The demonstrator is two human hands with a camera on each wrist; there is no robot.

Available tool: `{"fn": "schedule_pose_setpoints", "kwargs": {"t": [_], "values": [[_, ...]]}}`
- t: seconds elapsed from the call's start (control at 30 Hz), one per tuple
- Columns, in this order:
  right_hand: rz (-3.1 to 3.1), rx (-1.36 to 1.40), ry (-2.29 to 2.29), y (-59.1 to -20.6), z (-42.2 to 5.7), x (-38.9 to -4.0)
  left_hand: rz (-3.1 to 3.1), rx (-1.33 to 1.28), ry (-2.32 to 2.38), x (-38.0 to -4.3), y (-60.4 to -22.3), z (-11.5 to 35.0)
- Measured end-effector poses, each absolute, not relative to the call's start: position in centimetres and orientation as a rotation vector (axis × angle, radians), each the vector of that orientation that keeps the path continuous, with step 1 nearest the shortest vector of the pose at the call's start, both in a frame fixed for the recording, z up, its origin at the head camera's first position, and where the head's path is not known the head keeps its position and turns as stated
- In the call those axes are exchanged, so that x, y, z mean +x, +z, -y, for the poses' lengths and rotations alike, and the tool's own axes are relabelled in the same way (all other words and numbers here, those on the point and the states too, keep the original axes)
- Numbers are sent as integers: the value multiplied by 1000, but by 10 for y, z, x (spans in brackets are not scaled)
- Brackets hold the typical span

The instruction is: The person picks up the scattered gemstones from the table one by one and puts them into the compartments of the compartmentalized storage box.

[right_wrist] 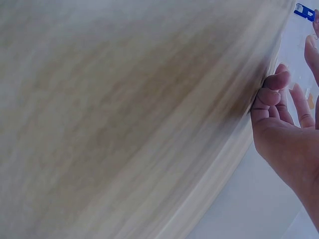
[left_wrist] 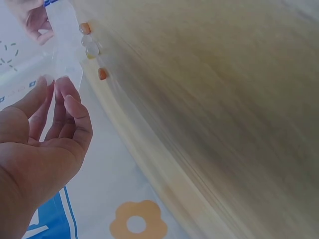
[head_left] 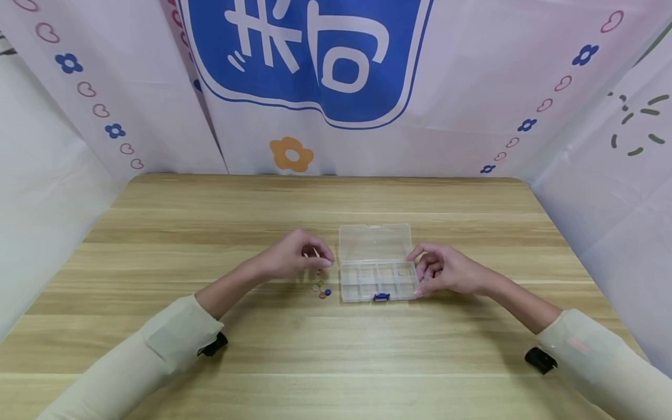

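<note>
A clear plastic compartment box [head_left: 368,282] lies with its lid [head_left: 375,244] folded back and a blue latch [head_left: 381,297] at the front. My right hand [head_left: 450,268] grips its right side, thumb at the front corner and index finger near the hinge. Just left of the box, my left hand [head_left: 299,254] pinches a small pale bead between thumb and index finger, largely hidden by the fingertips. Below that hand lie several small beads, among them a blue bead [head_left: 328,292], a yellow bead [head_left: 321,283] and an orange bead [left_wrist: 102,74].
The wooden table [head_left: 262,356] stretches to a printed white cloth [head_left: 462,116] hanging behind its far edge. White cloth also hangs at both sides. Dark wrist mounts [head_left: 541,360] show under the sleeves [head_left: 604,350].
</note>
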State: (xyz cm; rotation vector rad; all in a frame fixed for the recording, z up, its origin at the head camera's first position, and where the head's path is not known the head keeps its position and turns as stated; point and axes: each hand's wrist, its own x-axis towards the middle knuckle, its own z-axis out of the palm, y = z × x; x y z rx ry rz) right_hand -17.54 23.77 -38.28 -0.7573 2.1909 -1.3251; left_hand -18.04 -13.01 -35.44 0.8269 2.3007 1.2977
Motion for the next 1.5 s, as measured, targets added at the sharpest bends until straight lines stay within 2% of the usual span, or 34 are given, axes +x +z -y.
{"fn": "schedule_pose_setpoints", "kwargs": {"t": [0.9, 1.5], "values": [[-2196, -766, -1326, -385, -237, -176, -2262, 803, 1323, -178, -351, 122], [-2223, -772, -1300, -383, -237, -176, -2220, 861, 1312, -180, -350, 98]]}}
